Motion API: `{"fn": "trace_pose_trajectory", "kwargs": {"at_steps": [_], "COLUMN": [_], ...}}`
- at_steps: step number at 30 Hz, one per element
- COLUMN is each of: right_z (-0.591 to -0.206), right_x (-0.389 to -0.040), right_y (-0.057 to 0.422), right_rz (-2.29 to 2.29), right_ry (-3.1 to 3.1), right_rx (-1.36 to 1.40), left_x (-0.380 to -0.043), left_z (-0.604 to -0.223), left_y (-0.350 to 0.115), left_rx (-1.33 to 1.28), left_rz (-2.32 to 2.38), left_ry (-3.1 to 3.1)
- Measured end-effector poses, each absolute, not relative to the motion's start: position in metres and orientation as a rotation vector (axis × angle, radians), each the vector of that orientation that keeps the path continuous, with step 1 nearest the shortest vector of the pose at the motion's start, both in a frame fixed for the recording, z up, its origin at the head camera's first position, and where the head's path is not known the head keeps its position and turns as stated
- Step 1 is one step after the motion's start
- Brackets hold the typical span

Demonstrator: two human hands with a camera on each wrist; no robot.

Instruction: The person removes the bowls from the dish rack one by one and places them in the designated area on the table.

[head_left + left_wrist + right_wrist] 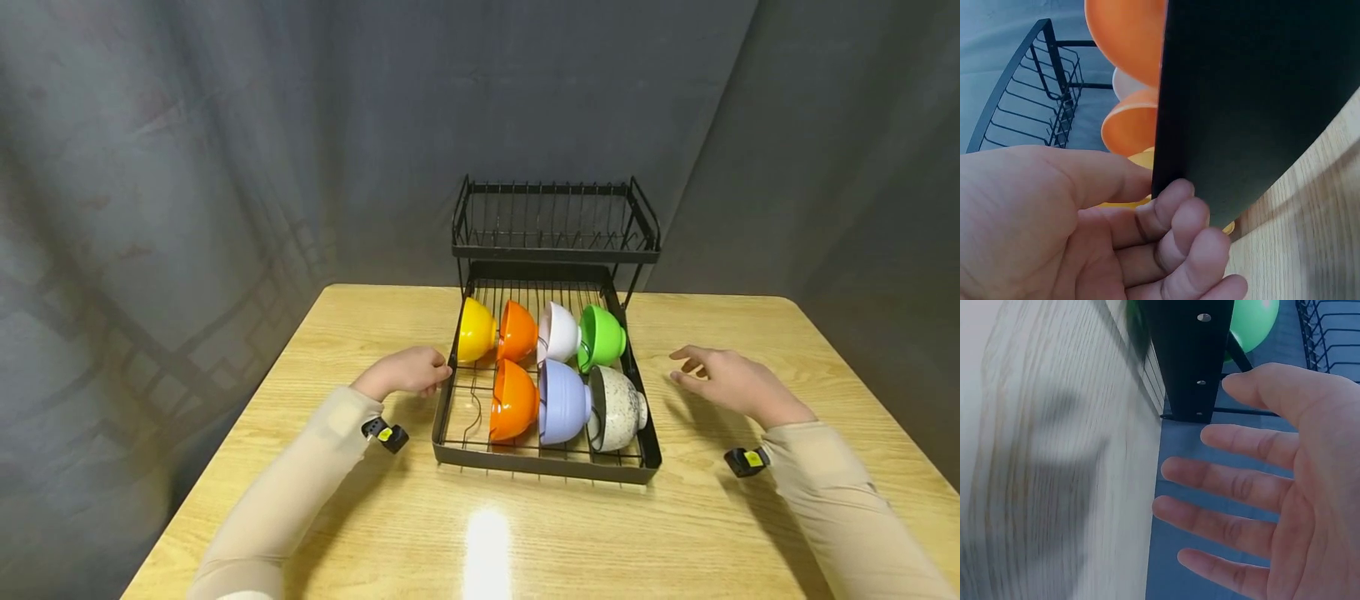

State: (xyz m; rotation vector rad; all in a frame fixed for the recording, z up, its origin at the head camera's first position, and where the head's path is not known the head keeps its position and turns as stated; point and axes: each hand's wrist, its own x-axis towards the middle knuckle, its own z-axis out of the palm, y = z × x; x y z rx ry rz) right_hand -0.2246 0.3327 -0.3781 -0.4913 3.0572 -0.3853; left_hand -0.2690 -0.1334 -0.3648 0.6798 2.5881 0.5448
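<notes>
My left hand pinches the left side rail of a black two-tier dish rack; the left wrist view has the thumb inside the panel and curled fingertips on its outer face. To the right of the rack, apart from it, my right hand hangs over the table with fingers spread, holding nothing. Bowls lie on their sides along the lower tier. The back row has a yellow bowl, orange bowl, white bowl and green bowl. In front are another orange bowl, a lavender bowl and a speckled bowl.
The rack's raised upper tier stands at the back, with upright wire dividers. Everything rests on a light wooden table. Grey curtains hang close behind the table and along its sides.
</notes>
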Motion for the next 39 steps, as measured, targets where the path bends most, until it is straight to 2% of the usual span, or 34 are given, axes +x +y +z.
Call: {"fn": "trace_pose_trajectory", "kwargs": {"at_steps": [7,14,18,23,39], "right_z": [-0.362,-0.327,-0.317,-0.316,-0.326], "right_x": [-0.22,-0.201,-0.192,-0.19,-0.194], "right_y": [0.317,0.274,0.253,0.237,0.225], "right_rz": [-0.442,-0.673,-0.574,-0.402,-0.451], "right_ry": [3.087,3.007,2.895,2.879,2.748], "right_rx": [-0.509,-0.442,-0.376,-0.357,-0.27], "left_x": [-0.269,-0.268,-0.267,-0.266,-0.262], "left_z": [-0.361,-0.36,-0.36,-0.36,-0.362], "left_y": [-0.128,-0.126,-0.125,-0.124,-0.123], "left_rx": [0.626,0.617,0.627,0.614,0.629], "left_rz": [0.52,0.468,0.444,0.443,0.452], "left_ry": [2.597,2.621,2.632,2.634,2.649]}}
